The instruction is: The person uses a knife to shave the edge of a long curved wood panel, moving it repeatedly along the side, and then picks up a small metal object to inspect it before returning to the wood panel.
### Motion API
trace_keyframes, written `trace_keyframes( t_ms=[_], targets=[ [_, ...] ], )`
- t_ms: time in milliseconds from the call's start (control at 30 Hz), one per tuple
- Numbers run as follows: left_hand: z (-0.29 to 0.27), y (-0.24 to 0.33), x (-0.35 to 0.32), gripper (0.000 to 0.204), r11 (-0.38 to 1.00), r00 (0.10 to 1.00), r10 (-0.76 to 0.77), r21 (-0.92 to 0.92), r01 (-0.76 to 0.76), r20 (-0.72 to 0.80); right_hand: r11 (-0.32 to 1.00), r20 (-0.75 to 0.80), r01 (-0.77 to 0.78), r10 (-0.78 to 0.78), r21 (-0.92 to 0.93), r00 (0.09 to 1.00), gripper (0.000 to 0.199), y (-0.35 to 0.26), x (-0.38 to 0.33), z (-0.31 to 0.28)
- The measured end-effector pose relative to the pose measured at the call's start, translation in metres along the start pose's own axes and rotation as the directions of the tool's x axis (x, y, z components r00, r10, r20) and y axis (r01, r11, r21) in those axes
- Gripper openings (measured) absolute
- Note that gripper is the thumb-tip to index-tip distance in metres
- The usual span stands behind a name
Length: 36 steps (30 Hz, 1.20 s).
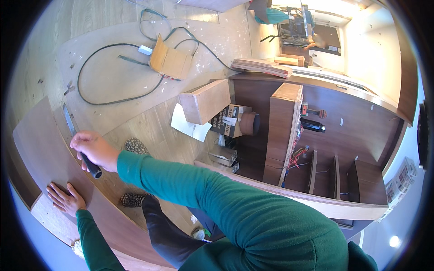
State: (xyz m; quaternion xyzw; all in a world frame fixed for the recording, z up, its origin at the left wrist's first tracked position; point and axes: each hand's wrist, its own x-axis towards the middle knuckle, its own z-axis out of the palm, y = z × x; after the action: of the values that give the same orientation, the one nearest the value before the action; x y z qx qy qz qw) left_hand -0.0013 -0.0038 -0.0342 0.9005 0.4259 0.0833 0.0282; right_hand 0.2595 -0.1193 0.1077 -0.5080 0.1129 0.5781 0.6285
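My left hand [67, 199] lies flat on a long brown laminate panel [49, 149], its fingers spread. Above the panel's inner edge, my right hand [94, 150] is closed around a file-like tool [93, 168] with a black handle. The tool's long, flat metal blade [68, 118] points away from me past the far side of the hand. My fist hides the middle of the tool. I cannot tell whether the blade touches the panel edge.
A black cable [79, 77] loops over the floor beside a torn cardboard piece [173, 61]. On the right is a large brown cabinet frame [343, 113], with a drill [314, 111] and red wires [296, 159]. A wooden box [205, 101] and white sheet [190, 126] are nearby.
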Motion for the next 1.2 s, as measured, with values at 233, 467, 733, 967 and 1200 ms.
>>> trace_keyframes(
  t_ms=[233,467,733,967,1200],
  targets=[
    [-0.010,-0.011,0.004,0.072,1.000,1.000,0.009,0.028,-0.009,-0.028,0.982,0.052,0.143,-0.137,-0.121,0.989,0.022,-0.044,-0.012,0.007],
    [-0.004,0.003,0.004,0.072,1.000,0.998,0.020,-0.013,-0.021,-0.052,0.423,0.117,0.472,-0.637,-0.774,0.762,0.021,-0.033,-0.005,-0.009],
    [0.000,-0.007,0.000,0.071,1.000,0.998,0.024,0.015,-0.024,-0.052,0.823,0.042,0.354,-0.376,-0.444,0.926,0.024,-0.041,-0.005,0.005],
    [0.009,-0.002,-0.002,0.069,0.998,0.997,0.030,-0.061,-0.034,-0.066,0.878,0.057,0.396,-0.396,-0.268,0.916,0.034,-0.053,-0.011,0.026],
    [-0.032,-0.006,0.034,0.071,0.987,0.989,-0.057,-0.144,0.077,0.134,0.878,-0.012,0.467,-0.469,0.101,0.883,0.049,-0.029,0.042,0.023]
  ],
)
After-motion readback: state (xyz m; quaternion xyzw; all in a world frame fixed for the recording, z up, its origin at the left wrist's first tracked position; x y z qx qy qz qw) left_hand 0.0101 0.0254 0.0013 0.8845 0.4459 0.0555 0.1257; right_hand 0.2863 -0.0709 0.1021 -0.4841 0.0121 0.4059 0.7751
